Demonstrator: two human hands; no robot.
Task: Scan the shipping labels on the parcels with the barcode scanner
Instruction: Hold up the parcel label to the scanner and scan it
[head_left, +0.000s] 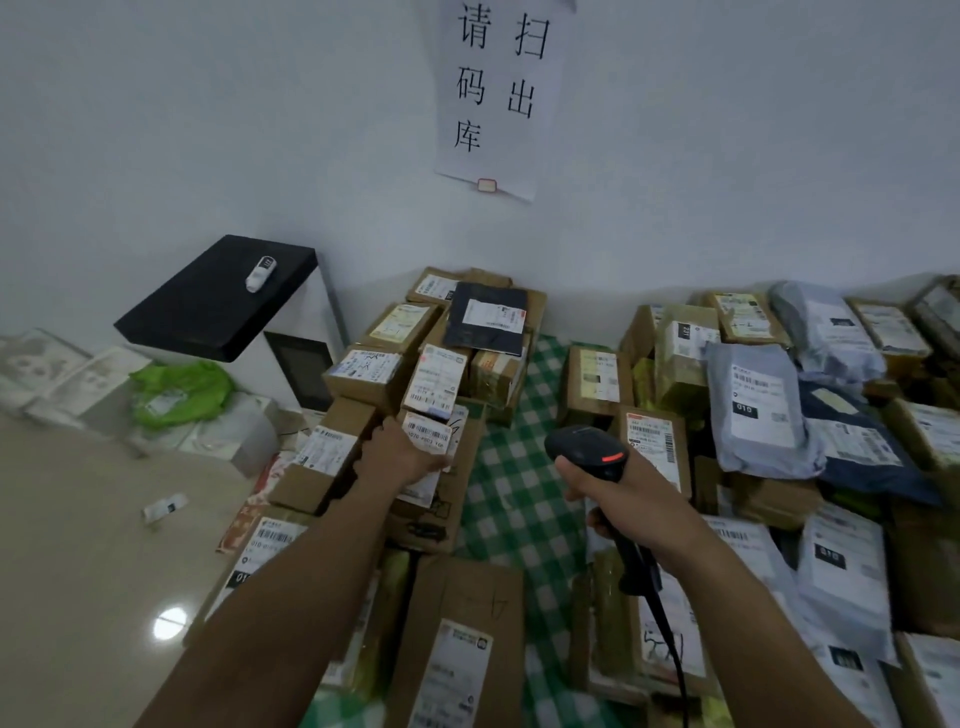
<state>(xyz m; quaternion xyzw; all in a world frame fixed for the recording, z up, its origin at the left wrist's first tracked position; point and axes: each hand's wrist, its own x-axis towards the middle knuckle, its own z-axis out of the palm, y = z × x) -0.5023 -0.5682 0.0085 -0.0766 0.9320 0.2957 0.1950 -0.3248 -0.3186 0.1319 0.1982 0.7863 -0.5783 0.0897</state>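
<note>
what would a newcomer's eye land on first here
Probably the white paper sign with large handwritten characters, high on the wall at centre. Below it, labelled parcels heap up left and right of a strip of green checked cloth. In the foreground the right hand grips a black barcode scanner, while the left hand holds a small labelled box at the left heap.

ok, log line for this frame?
left hand: holds small parcel, label visible | right hand: grips barcode scanner | scan: not confirmed
</note>
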